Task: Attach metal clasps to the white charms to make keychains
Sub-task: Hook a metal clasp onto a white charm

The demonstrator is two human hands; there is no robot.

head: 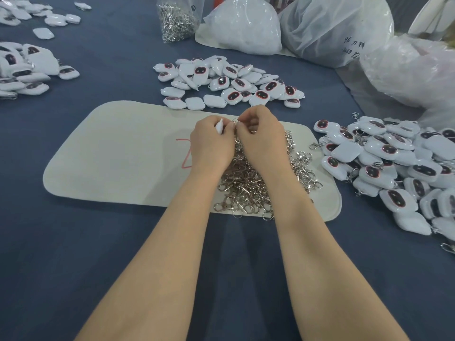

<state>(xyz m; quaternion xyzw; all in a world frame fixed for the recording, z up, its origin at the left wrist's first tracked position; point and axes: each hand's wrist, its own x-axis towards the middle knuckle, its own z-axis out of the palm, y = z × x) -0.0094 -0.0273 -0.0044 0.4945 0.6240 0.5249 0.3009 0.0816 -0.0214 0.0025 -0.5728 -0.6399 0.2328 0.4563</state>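
My left hand grips a white charm, edge-on between its fingers. My right hand pinches a metal clasp ring right against the charm's end. Both hands hover over a heap of loose silver clasps lying on a pale mat. Behind the mat lies a pile of white charms with dark oval faces. To the right sits a pile of charms with clasps attached.
A clear bag of clasps stands at the back. Large white plastic bags crowd the back right. More white charms lie at the far left on the blue cloth.
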